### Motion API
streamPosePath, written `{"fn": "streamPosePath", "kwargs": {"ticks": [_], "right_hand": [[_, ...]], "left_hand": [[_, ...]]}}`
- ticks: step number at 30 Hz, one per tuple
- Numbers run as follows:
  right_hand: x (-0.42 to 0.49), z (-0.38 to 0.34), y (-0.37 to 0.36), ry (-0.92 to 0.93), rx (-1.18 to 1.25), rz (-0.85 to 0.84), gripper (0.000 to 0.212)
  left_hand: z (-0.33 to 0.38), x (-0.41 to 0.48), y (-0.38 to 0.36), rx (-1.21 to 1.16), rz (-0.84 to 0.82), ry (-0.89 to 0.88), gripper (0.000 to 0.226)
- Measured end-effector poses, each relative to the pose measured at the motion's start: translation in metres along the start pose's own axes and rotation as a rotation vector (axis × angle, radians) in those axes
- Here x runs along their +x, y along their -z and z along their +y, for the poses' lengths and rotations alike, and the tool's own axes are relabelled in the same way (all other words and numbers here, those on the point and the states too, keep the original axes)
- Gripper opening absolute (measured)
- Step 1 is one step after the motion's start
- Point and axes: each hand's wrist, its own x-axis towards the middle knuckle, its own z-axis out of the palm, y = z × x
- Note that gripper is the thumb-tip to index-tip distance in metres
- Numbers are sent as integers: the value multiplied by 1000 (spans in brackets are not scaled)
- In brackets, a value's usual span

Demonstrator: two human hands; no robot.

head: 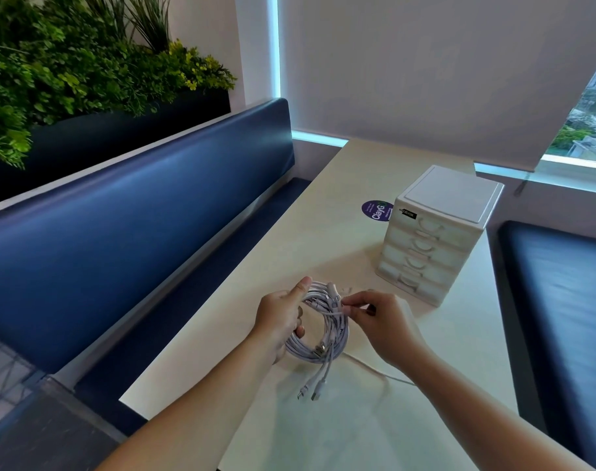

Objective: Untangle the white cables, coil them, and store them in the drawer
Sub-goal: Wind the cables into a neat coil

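Tabletop of pale cream laminate [357, 419] carried a small white plastic drawer chest [436, 232], its drawers closed, apart from the work. Nearer, the left hand [279, 321] gripped a coil of white cables [323, 348], and the right hand [381, 324] pinched a strand at its rim. A loose white tail [385, 375] trailed across the table. By my judgement, a slipped pinch or a snagged tail would let the loops spring open and retangle.

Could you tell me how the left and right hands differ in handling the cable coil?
The left hand grips the coil with fingers through its ring and thumb along the rim; the right hand only pinches its upper edge with the fingertips. The left hand is on the coil's left side, the right hand on its right. Both touch the coil.
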Motion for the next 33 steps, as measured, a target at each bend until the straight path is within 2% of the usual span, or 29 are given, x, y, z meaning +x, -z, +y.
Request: {"fn": "streamPosePath", "kwargs": {"ticks": [5, 9, 13, 19, 22, 26, 29, 33], "right_hand": [[-1, 4, -2, 83, -90, 33, 6], [6, 4, 0, -63, -48, 50, 14], [9, 3, 1, -90, -98, -52, 13], [17, 2, 10, -224, 256, -174, 14], [24, -2, 18, -390, 456, -320, 23], [32, -2, 24, -498, 532, -522, 19], [33, 0, 24, -467, 492, -533, 18], [27, 3, 15, -275, 267, -362, 14]], "left_hand": [[2, -5, -1, -21, -20, 9, 39], [3, -7, -2, -23, -34, -12, 37], [2, -7, -1, -7, -35, -21, 37], [4, -9, 0, -25, -66, -6, 38], [8, -10, -1, -36, -95, 2, 41], [7, -10, 0, -31, -103, 11, 51], [7, -9, 0, -30, -106, 11, 45], [6, -8, -1, -6, -77, 0, 38]]}}
